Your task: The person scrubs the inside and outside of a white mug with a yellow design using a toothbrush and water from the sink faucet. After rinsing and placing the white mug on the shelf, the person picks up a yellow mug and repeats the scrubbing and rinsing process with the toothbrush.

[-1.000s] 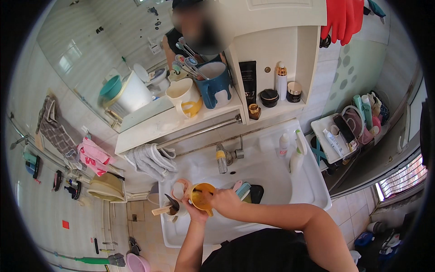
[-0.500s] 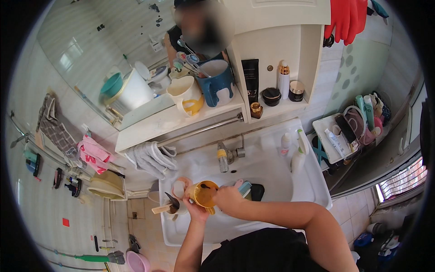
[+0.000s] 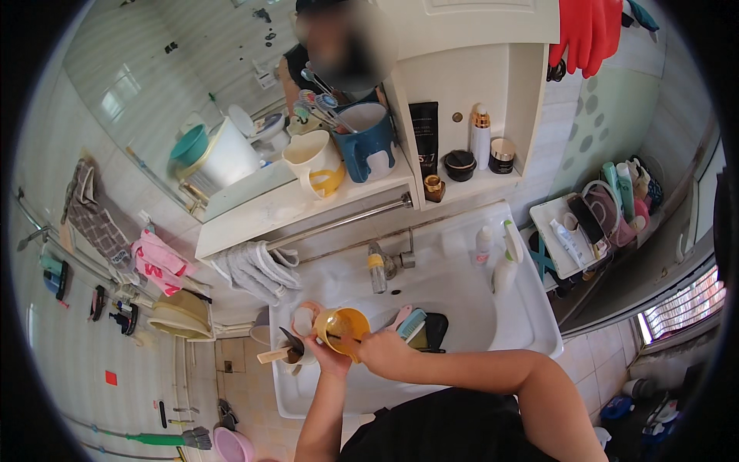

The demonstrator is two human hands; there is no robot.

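Note:
Over the front left of the white sink (image 3: 531,331), my left hand (image 3: 332,360) grips a yellow mug (image 3: 343,320) from its left and below. The mug tilts so that its inside shows. My right hand (image 3: 387,356) is closed round a thin dark stick-like tool (image 3: 336,338) that reaches into the mug. Its exact kind cannot be made out. Left of the mug stand a white cup (image 3: 308,356) with a wooden-handled tool (image 3: 272,356) in it and a pink soap dish (image 3: 297,314). In the basin lie a teal brush (image 3: 412,323), a pink-handled item (image 3: 401,316) and a black pouch (image 3: 436,331).
A faucet (image 3: 403,260) rises behind the basin, with bottles (image 3: 505,271) on the sink's right. Above, a shelf (image 3: 254,223) bears a yellow-white mug (image 3: 314,158) and a blue mug (image 3: 365,146) with toothbrushes. A towel (image 3: 260,271) hangs from the rail (image 3: 339,222).
The mug has tipped and turned in my left hand. My right hand has shifted slightly down, and the dark tool now lies across the mug's mouth; more of the basin items shows.

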